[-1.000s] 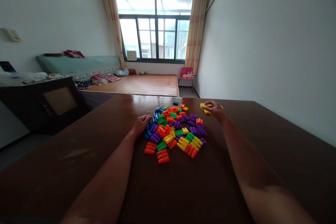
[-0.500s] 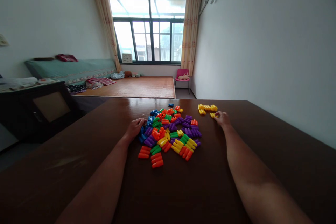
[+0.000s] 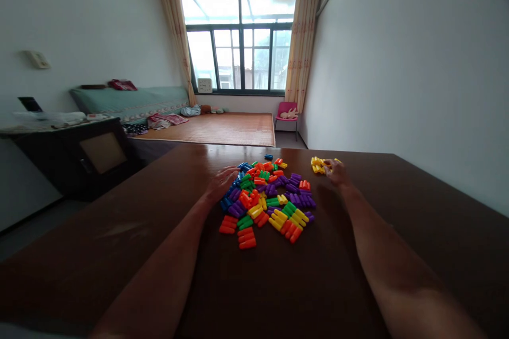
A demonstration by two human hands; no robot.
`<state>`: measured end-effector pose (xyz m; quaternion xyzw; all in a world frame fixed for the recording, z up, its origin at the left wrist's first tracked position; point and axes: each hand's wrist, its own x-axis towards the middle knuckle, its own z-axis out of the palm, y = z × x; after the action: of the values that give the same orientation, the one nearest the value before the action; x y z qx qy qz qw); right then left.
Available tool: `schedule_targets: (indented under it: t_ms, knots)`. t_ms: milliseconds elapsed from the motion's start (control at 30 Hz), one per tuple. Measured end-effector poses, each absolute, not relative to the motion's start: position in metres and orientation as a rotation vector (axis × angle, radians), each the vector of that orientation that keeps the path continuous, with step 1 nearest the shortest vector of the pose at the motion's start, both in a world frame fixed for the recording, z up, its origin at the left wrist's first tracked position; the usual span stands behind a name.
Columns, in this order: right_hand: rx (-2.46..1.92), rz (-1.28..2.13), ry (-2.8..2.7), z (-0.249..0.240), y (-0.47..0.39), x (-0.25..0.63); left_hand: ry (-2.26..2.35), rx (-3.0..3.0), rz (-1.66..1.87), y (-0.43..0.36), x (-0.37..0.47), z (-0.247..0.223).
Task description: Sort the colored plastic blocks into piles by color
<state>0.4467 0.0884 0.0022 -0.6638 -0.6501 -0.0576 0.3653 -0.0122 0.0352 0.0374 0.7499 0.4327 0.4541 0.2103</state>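
Observation:
My left hand [image 3: 221, 184] rests at the left edge of a mixed pile of plastic toy blocks [image 3: 248, 198]. Its fingers stretch out flat over the blue blocks [image 3: 226, 204], partly covering them. On the table's right side, my right hand [image 3: 338, 173] has its thumb and fingers closed around a small yellow block [image 3: 326, 170], mostly hidden by the fingers. That block is right beside a cluster of yellow blocks [image 3: 317, 164]. A bit of yellow also shows behind the hand.
Purple blocks [image 3: 301, 200] lie along the pile's right side, with red blocks [image 3: 247, 238] at its near edge. A single blue block [image 3: 269, 157] sits near the far edge of the brown table [image 3: 262, 286]. Beyond stand a bed [image 3: 234, 128] and a pink chair [image 3: 287, 111].
My right hand has moved left with the yellow block, up to the yellow cluster. My left hand's fingers have straightened over the blue blocks. The whole view has shifted slightly.

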Motion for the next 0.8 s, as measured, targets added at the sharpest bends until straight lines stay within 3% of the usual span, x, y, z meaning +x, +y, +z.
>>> schedule_targets:
  t_ms: [167,300,567,800]
  knots:
    - [-1.175,0.515,-2.129,0.042,0.068,0.357,0.997,2.598,0.798,0.013,0.015,0.043]
    - [-0.895,0.702,-2.397,0.046,0.044,0.292,1.143,2.646,0.700,0.012,0.017,0.031]
    - [-1.052,0.062,-2.568,0.037,0.024,0.253,1.480,2.507,0.997,0.027,0.001,0.023]
    - [-1.261,-0.225,-2.538,0.024,0.024,0.246,1.444,2.690,0.841,0.014,0.020,0.026]
